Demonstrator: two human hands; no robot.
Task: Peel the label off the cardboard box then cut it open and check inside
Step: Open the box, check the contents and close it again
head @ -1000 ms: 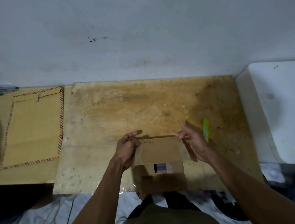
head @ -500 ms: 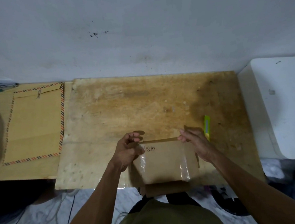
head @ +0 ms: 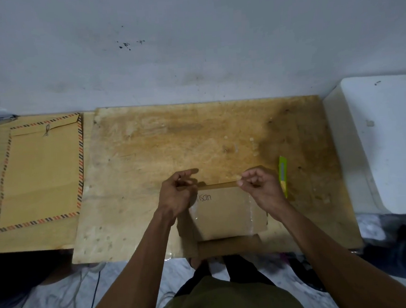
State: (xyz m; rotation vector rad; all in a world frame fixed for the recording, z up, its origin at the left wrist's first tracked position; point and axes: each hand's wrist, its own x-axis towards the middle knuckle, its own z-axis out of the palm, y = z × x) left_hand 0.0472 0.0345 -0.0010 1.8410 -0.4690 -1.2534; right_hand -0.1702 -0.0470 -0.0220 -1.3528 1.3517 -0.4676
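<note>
Head view: my two hands at the far corners of the cardboard box [head: 226, 212], near the front edge of the tabletop [head: 148, 146].

My left hand [head: 177, 196] curls at the box's far-left corner, my right hand [head: 260, 188] pinches its far-right corner; I cannot tell how firmly the left grips; handwriting shows on the taped top; a green cutter [head: 283, 175] lies just right of my right hand; a striped envelope [head: 40, 171] lies toward the left edge.

Bare forearms with no sleeves showing; an olive-green cloth shirt [head: 228, 305] above dark black trousers [head: 242, 269].
</note>
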